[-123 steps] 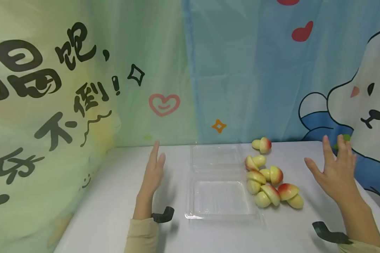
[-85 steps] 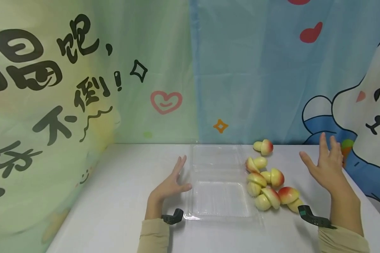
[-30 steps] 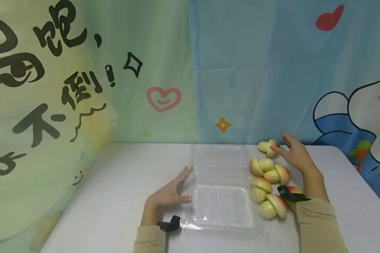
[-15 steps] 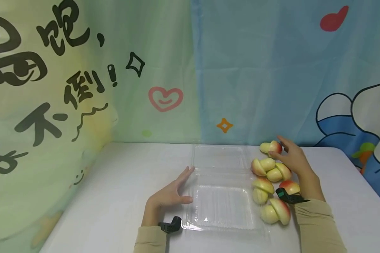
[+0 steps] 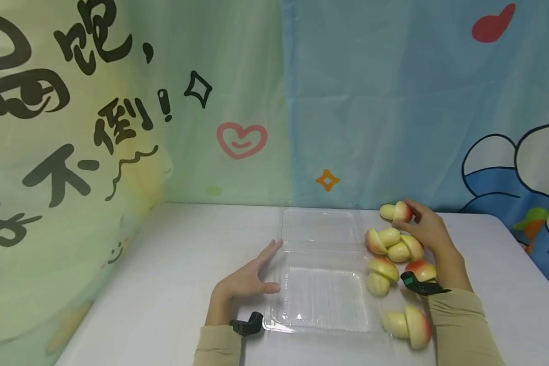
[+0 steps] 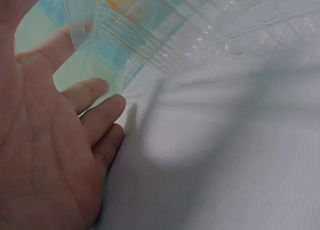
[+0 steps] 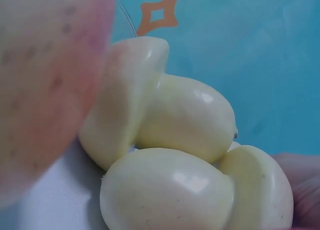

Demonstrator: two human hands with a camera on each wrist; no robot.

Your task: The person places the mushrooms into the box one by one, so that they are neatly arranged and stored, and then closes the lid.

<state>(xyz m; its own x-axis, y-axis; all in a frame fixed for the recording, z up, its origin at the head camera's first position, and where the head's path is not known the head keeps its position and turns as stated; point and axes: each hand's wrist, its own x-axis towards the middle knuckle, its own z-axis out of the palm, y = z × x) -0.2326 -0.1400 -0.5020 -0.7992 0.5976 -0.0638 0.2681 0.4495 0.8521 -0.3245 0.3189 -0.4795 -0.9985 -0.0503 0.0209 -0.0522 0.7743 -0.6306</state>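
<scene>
My left hand [image 5: 244, 279] is at the left edge of an unfolded clear plastic clamshell box [image 5: 327, 300], its thumb apart from the straight fingers. The left wrist view shows its open palm [image 6: 50, 140] beside the box's ribbed wall [image 6: 175, 34]. My right hand [image 5: 427, 229] has thumb and index finger on either side of the red-tinged cap of the farthest toy mushroom [image 5: 400, 211], pinching it. In the right wrist view, other mushrooms fill the picture and hide that grip; only a bit of the hand [image 7: 306, 182] shows behind them.
Right of the box, several more yellow-and-red mushrooms lie on the white table [image 5: 187, 264]; the nearest mushroom [image 5: 407, 325] lies apart from the others. One mushroom [image 5: 421, 271] is partly behind the right wrist camera [image 5: 421, 284]. A printed curtain [image 5: 229, 101] hangs behind the table.
My left hand has come right to the box. My right hand has gone left and forward to the farthest mushroom and closed on its cap. The nearest mushroom has rolled toward me, away from the cluster.
</scene>
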